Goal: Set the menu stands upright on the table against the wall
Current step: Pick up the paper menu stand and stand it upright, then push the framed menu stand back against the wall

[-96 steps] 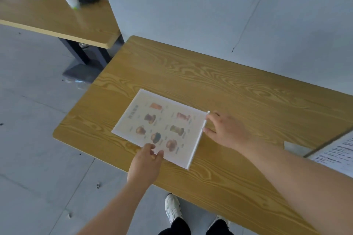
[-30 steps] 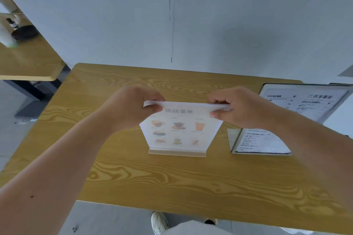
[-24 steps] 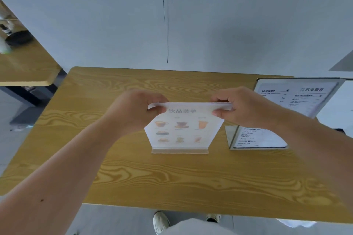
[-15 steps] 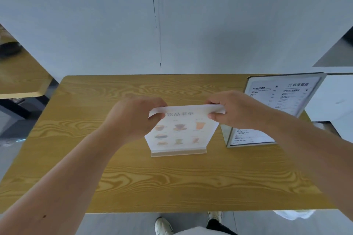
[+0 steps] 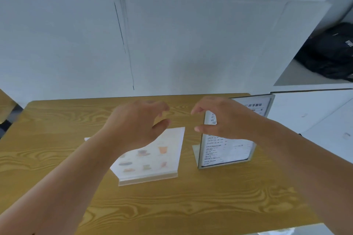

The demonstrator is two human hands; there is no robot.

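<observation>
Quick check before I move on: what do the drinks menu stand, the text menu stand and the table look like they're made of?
Drinks menu stand: probably clear acrylic over a printed sheet; pale see-through foot along its front edge.
Text menu stand: a printed page in a grey, metallic-looking frame; metal or plastic, I cannot tell.
Table: yellowish wood grain, smooth and matte, likely laminate or veneer.

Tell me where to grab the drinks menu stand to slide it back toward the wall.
Pinch the top corners of the drinks menu stand from above, one in each hand: it stands on its base with the top edge free, and both open hands hover above it.
</observation>
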